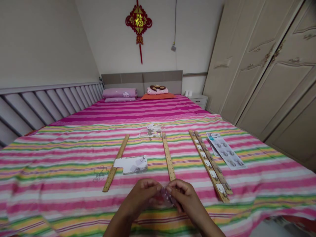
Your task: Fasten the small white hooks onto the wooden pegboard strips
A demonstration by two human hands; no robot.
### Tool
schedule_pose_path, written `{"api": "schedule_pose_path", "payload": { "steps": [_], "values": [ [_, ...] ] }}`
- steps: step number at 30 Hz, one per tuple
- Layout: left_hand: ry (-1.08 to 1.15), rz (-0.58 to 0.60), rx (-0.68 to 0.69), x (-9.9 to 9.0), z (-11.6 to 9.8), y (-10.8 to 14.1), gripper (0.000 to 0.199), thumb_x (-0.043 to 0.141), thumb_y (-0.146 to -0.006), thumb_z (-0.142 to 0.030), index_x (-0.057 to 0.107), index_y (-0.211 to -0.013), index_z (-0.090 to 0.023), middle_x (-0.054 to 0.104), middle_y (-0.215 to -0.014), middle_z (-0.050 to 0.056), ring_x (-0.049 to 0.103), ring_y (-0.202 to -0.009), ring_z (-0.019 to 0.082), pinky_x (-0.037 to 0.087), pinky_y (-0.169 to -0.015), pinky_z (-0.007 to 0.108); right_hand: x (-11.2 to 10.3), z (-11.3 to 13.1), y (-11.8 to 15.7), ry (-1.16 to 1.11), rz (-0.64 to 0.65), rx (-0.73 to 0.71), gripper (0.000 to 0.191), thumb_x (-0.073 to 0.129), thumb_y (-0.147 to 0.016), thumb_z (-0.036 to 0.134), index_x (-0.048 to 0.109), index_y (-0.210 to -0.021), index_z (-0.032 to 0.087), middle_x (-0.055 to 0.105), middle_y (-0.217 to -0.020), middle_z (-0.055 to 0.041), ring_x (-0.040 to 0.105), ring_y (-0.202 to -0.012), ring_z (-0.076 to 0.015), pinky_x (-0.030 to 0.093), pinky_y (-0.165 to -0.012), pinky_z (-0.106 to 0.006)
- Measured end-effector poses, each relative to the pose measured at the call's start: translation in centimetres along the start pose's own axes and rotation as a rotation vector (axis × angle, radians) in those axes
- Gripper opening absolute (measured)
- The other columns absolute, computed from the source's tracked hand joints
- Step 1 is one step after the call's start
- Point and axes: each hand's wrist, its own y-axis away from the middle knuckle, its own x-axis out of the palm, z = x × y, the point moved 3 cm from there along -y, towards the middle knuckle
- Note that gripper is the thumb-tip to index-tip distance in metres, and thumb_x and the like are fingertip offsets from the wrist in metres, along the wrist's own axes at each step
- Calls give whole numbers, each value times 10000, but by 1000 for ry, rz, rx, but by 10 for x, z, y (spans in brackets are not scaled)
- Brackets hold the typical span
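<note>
Between my two hands is a small clear plastic bag (pixel 168 198) with something shiny inside that I cannot make out. My left hand (pixel 144 194) pinches its left edge between thumb and finger. On the other side, my right hand (pixel 181 194) grips the bag with the fingers curled. Just beyond the hands lies a wooden strip with small holes (pixel 168 154), pointing away from me. Left of it, a white card packet (pixel 134 164) rests partly across another wooden strip (pixel 111 177).
Two wooden strips side by side, one bearing round white pieces (pixel 208 163), lie at the right near a printed leaflet (pixel 228 153). A tray of small parts (pixel 151 131) sits farther back. Thin tangled wire or thread (pixel 100 173) lies left on the striped bedspread (pixel 66 171).
</note>
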Motion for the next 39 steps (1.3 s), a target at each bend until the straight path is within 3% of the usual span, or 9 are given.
{"api": "schedule_pose_path", "payload": {
  "steps": [11, 19, 26, 32, 39],
  "values": [
    [-206, 1, 102, -14, 7, -13, 235, 689, -667, -344, 669, -700, -113, 657, -689, 53, 599, -654, 163, 475, -651, 280, -3, -8, -2, -37, 16, 22, 286, 665, -707, 428, 628, -731, 146, 466, -356, 87, 371, -260, -46, 196, -313, -166],
    [-199, 82, 101, -14, 0, -5, 221, 652, -716, -355, 610, -712, -138, 648, -675, 38, 600, -651, 154, 454, -634, 264, -5, -4, 2, -120, 40, 31, 250, 692, -696, 379, 625, -757, 146, 521, -447, 71, 456, -329, -61, 322, -359, -170],
    [-4, 130, 7, -7, 2, -2, 195, 685, -702, -306, 603, -687, -129, 612, -618, 22, 568, -599, 114, 430, -611, 232, -3, -3, 2, -194, 114, -4, 235, 689, -718, 366, 616, -753, 145, 578, -485, 39, 491, -405, -74, 371, -430, -186],
    [81, 157, -23, -1, 8, -6, 214, 690, -687, -297, 572, -638, -125, 557, -557, -4, 502, -518, 77, 371, -533, 195, -3, -2, 2, -229, 82, -9, 225, 719, -696, 344, 628, -741, 143, 571, -531, 37, 504, -478, -76, 401, -485, -191],
    [-144, 31, 72, 2, 3, -1, 226, 665, -704, -328, 562, -642, -137, 541, -542, -23, 456, -505, 72, 322, -520, 195, -5, -4, 1, -241, 36, 37, 221, 738, -678, 339, 637, -730, 149, 590, -556, 33, 523, -497, -71, 407, -492, -173]
  ]
}}
